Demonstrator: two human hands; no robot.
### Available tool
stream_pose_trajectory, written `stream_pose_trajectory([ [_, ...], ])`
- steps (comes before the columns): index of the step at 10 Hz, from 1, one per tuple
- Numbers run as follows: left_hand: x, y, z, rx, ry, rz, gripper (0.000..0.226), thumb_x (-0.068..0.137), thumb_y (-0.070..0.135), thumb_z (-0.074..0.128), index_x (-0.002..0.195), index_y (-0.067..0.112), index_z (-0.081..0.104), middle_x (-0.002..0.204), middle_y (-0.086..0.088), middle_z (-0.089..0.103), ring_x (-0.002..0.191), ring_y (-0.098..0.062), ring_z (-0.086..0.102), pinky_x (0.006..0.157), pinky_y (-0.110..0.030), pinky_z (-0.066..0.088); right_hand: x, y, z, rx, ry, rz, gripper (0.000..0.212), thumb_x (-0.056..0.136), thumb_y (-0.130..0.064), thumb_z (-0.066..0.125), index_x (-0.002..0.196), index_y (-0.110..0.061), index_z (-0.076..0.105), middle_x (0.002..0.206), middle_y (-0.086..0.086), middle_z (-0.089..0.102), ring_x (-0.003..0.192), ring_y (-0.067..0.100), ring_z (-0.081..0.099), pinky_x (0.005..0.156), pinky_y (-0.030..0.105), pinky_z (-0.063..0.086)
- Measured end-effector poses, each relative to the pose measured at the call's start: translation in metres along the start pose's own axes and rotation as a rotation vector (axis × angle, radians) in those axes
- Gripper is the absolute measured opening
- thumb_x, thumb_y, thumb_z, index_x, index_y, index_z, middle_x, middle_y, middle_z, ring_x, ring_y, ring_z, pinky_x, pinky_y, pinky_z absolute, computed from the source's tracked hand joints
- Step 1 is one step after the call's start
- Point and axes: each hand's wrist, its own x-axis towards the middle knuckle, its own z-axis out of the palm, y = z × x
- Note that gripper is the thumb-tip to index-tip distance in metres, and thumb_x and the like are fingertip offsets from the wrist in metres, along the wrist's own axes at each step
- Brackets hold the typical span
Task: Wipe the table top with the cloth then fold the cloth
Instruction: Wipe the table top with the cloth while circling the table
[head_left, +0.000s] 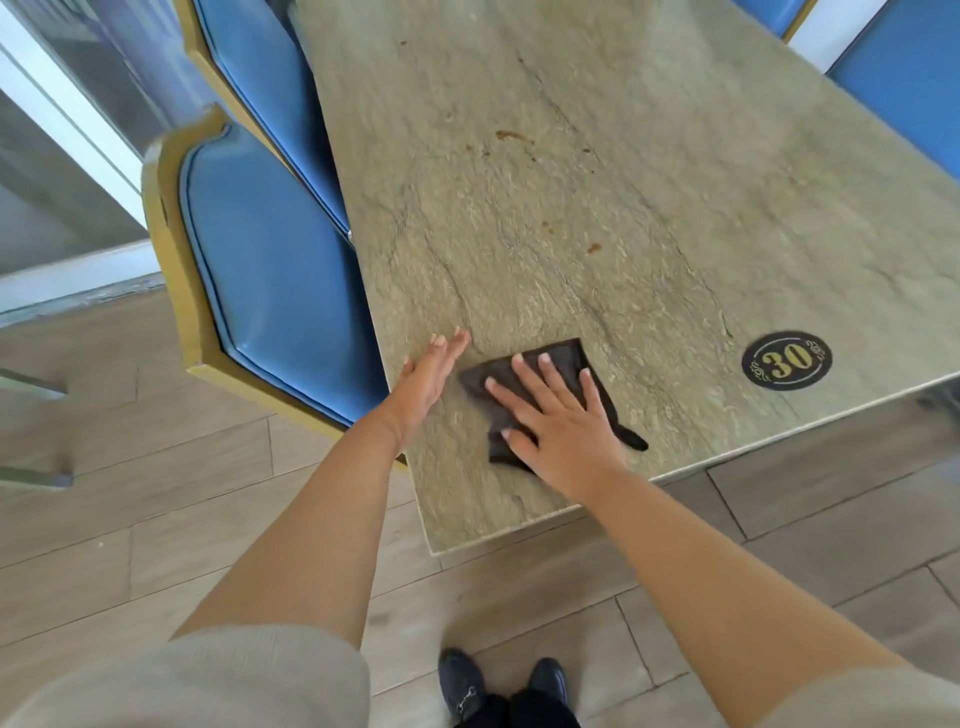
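Note:
A dark brown cloth (563, 358) lies flat near the front left corner of the stone-patterned table top (597, 208). My right hand (556, 421) presses down on the cloth with its fingers spread. My left hand (428, 379) rests flat on the table just left of the cloth, beside the table's left edge, fingers together and holding nothing. Brown stains (511, 136) and smaller spots (594, 248) mark the middle of the table, beyond the cloth.
A round black sticker with a gold "30" (786, 359) sits near the front right edge. Two blue padded chairs (275, 270) stand along the table's left side and another blue chair (909, 78) at the far right. Wood-look floor lies below.

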Motion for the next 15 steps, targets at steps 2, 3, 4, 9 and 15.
stream_pose_trajectory([
  [2,-0.001,0.003,0.000,0.160,0.123,0.034,0.077,0.086,0.076,0.034,0.151,0.036,0.024,0.161,0.009,0.009,0.149,-0.013,-0.004,0.122,-0.039,-0.003,-0.033,-0.068,0.017,-0.015,0.027,-0.153,0.059,0.094,-0.053,0.026,0.149,-0.045,0.004,0.161,-0.002,-0.008,0.146,0.030,-0.016,0.110,0.066,-0.006],
  [3,0.009,-0.002,-0.007,0.337,0.092,0.053,0.053,0.089,0.075,0.024,0.140,0.060,0.029,0.161,0.016,0.004,0.149,-0.014,-0.011,0.120,-0.047,-0.007,-0.046,-0.033,0.019,-0.054,0.004,-0.492,0.059,0.091,-0.055,0.036,0.146,-0.050,0.015,0.161,-0.008,0.003,0.148,0.025,-0.005,0.114,0.061,-0.002],
  [4,0.012,-0.005,-0.005,0.783,0.286,0.239,0.047,0.105,0.038,0.016,0.149,0.035,0.033,0.158,0.014,0.023,0.147,-0.009,0.012,0.119,-0.030,0.004,-0.026,0.005,0.007,-0.089,-0.040,-0.457,0.062,0.089,-0.066,0.027,0.145,-0.054,0.004,0.160,-0.014,-0.008,0.146,0.019,-0.014,0.115,0.055,-0.008],
  [9,0.070,0.027,-0.035,1.099,0.102,0.232,0.054,0.103,0.041,0.003,0.154,0.028,-0.007,0.159,0.010,-0.022,0.145,-0.006,-0.021,0.119,-0.037,-0.012,0.057,-0.050,0.001,0.096,0.153,0.457,0.062,0.090,-0.063,0.013,0.148,-0.046,0.002,0.160,-0.006,-0.004,0.146,0.022,-0.012,0.114,0.058,-0.009],
  [15,0.140,0.049,0.021,1.565,-0.058,0.834,0.070,0.090,0.071,0.018,0.153,0.041,0.005,0.164,0.005,-0.001,0.150,-0.026,-0.001,0.120,-0.050,0.000,0.020,-0.009,0.006,0.396,0.569,0.981,0.045,0.103,-0.021,0.029,0.147,-0.021,0.034,0.157,-0.006,0.022,0.146,0.006,0.001,0.119,0.028,-0.005],
])
